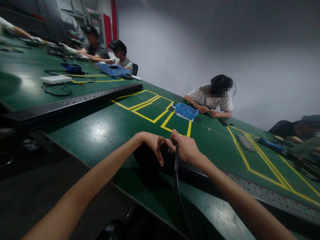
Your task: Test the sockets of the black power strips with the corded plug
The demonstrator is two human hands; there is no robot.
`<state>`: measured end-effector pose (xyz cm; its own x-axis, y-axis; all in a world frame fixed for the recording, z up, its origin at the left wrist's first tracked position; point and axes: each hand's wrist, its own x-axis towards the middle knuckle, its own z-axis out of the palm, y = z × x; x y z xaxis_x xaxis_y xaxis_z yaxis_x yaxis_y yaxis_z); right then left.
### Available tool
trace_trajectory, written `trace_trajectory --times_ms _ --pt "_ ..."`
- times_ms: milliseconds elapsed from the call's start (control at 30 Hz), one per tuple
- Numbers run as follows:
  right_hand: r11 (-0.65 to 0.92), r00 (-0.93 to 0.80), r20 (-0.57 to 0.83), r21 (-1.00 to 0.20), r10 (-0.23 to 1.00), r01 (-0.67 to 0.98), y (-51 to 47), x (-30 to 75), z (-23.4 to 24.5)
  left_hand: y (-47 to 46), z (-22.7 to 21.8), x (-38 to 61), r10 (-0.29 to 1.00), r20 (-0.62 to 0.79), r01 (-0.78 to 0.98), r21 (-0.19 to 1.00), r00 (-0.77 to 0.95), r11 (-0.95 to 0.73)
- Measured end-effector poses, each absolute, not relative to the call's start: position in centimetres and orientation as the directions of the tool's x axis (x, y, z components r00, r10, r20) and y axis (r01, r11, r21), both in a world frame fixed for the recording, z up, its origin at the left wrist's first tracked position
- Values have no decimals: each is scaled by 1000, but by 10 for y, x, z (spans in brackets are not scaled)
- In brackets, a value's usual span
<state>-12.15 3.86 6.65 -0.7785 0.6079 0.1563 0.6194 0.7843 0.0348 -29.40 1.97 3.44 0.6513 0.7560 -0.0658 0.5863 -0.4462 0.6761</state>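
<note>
My right hand (186,146) is closed around a black power plug whose metal prongs (170,151) show beside the fingers. From it a black cable (177,180) hangs down over the near table edge. My left hand (153,143) is held close by, with thumb and fingers apart in a curve; its fingertips meet or nearly meet those of the right. Whether they touch the plug cannot be made out. Under both hands lies the dark end of a long socket strip (240,181), which runs off to the right.
The green table (100,133) bears yellow tape outlines (150,120). A blue bin (186,111) stands before a person (210,95) opposite. Another socket strip (100,100), a white box (56,79) and a second blue bin (113,70) are left. Several other people work around the table.
</note>
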Motion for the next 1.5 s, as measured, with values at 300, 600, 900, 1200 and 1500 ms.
trace_trajectory --times_ms 300,600,900,1200,1500 --pt "819 -810 170 28 561 573 59 -132 50 22 36 -296 731 -101 605 642 675 -470" --pt "848 -832 216 30 511 528 67 -128 42 22 36 -297 802 -184 733 555 568 -392" --pt "851 -859 196 151 473 503 63 -126 46 22 37 -296 803 -218 732 586 555 -346" --pt "783 -820 237 250 521 569 8 -113 30 23 41 -290 745 -213 676 621 633 -397" --pt "756 -776 344 225 529 615 6 -114 19 16 49 -283 771 -259 767 490 582 -414"
